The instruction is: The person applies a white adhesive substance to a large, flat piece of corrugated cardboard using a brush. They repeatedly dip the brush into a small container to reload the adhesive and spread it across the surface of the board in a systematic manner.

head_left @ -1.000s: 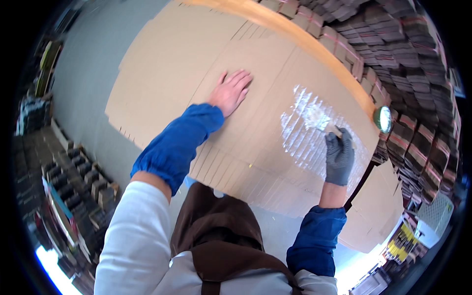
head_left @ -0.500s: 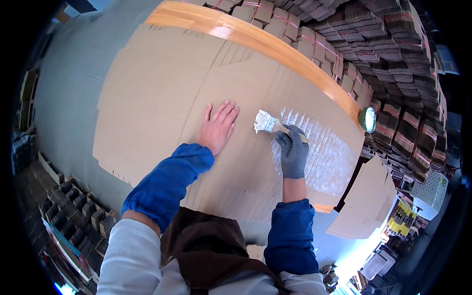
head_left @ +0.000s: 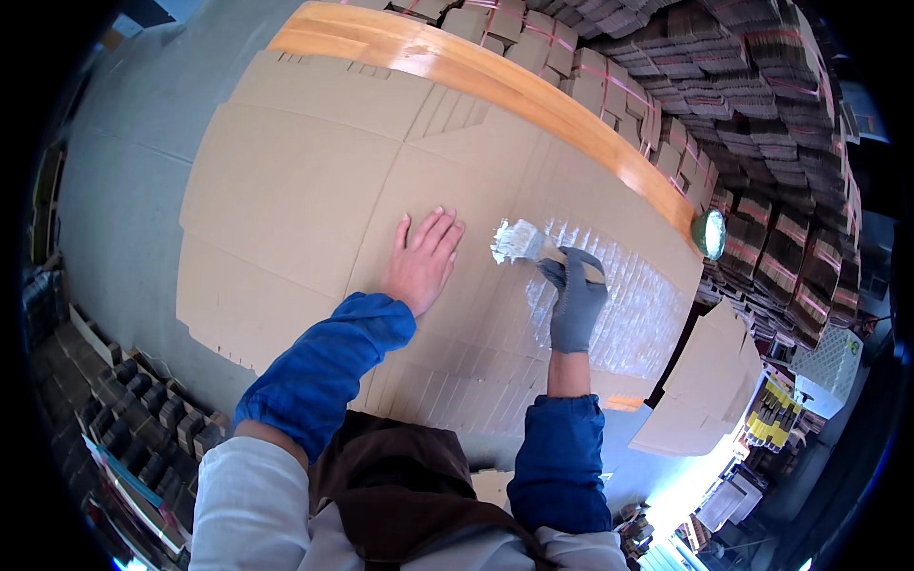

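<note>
Count: we are seeing 2 hands, 1 brush, 1 glossy glue patch and 1 green tub; the fanned cardboard sheets are too many for us to count
Left hand: our bare left hand [head_left: 420, 264] is lying flat on the cardboard sheets [head_left: 305, 190], fingers spread wide, holding nothing
Right hand: our gloved right hand [head_left: 574, 300] is closing its fingers [head_left: 557, 276] around the handle of the brush [head_left: 519, 242]
Brush: its white bristles are sticking out past the fingertips, up and to the left, and touching the cardboard just beside the left hand
Glue patch: the wet patch [head_left: 628, 295] is spreading to the right of the brush, under and beyond the gloved hand
Tub: the green tub [head_left: 708, 234] is sitting at the end of the orange board [head_left: 495, 71]
Change: since 1 second ago the brush is arriving from the far right of the patch to its left edge, close to the bare hand, which is staying flat
</note>
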Action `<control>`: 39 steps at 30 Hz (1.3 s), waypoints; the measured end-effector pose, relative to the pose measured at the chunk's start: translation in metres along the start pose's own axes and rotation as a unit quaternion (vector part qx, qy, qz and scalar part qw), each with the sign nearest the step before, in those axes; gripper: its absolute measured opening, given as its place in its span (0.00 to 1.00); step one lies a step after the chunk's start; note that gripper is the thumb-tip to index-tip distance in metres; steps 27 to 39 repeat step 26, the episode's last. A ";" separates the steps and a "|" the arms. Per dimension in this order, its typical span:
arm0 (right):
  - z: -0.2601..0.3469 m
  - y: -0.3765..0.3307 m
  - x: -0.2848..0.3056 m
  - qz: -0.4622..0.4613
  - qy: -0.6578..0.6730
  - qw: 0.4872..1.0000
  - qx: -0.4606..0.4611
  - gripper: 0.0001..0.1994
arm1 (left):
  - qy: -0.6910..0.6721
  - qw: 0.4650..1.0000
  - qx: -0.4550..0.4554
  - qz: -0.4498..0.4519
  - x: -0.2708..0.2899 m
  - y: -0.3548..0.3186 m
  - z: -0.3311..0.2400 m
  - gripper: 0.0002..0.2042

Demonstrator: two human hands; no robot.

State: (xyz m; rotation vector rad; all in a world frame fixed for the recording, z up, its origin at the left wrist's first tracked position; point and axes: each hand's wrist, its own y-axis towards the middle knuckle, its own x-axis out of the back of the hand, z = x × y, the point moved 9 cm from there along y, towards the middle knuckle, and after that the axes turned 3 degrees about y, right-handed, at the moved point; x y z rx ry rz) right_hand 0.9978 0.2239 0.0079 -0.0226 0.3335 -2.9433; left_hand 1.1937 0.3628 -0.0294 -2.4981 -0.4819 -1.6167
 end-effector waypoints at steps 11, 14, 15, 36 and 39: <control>0.011 0.022 -0.020 0.001 0.012 1.000 0.004 0.09 | -0.003 1.000 0.005 0.011 -0.001 -0.002 0.002 0.23; 0.006 0.030 -0.034 0.015 -0.020 1.000 0.011 0.08 | -0.014 1.000 0.005 0.009 0.000 0.000 0.000 0.23; 0.005 0.033 -0.033 0.017 -0.039 0.999 0.015 0.08 | -0.018 1.000 0.004 0.008 0.000 0.001 -0.003 0.23; 0.017 0.046 -0.037 0.019 -0.052 0.998 -0.002 0.09 | -0.005 1.000 -0.003 0.005 -0.005 -0.003 0.001 0.23; 0.017 0.046 -0.037 0.019 -0.052 0.998 -0.002 0.09 | -0.005 1.000 -0.003 0.005 -0.005 -0.003 0.001 0.23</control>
